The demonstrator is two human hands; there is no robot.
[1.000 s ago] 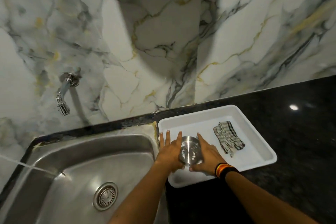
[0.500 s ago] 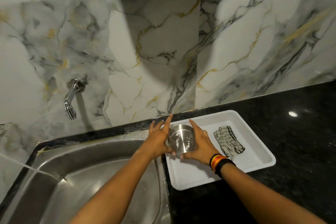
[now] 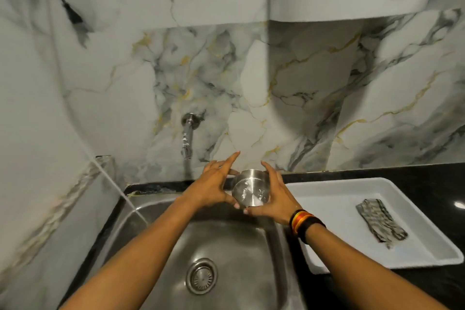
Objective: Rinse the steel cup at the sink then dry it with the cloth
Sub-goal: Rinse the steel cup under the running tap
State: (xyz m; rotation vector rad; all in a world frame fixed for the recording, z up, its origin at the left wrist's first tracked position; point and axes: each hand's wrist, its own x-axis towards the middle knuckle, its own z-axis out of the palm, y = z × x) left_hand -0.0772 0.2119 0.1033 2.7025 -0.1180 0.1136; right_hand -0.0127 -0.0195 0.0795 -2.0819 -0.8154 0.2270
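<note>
A small steel cup (image 3: pixel 249 190) is held in the air above the back edge of the steel sink (image 3: pixel 226 246), its base facing me. My left hand (image 3: pixel 214 185) presses its left side with fingers spread. My right hand (image 3: pixel 273 195), with a striped band on the wrist, cups its right side. The folded grey striped cloth (image 3: pixel 381 223) lies in the white tray (image 3: pixel 327 194) on the right. The wall tap (image 3: pixel 187 137) hangs to the left of the cup; no water shows under it.
A black stone counter (image 3: pixel 415 171) runs behind and around the tray. The sink drain (image 3: pixel 201 275) sits low in the basin. Marble wall panels stand behind and to the left of the sink.
Both hands lifted the cup off the tray and carried it left over the sink, toward the tap. The view swung left, so the tray and cloth now lie at the right.
</note>
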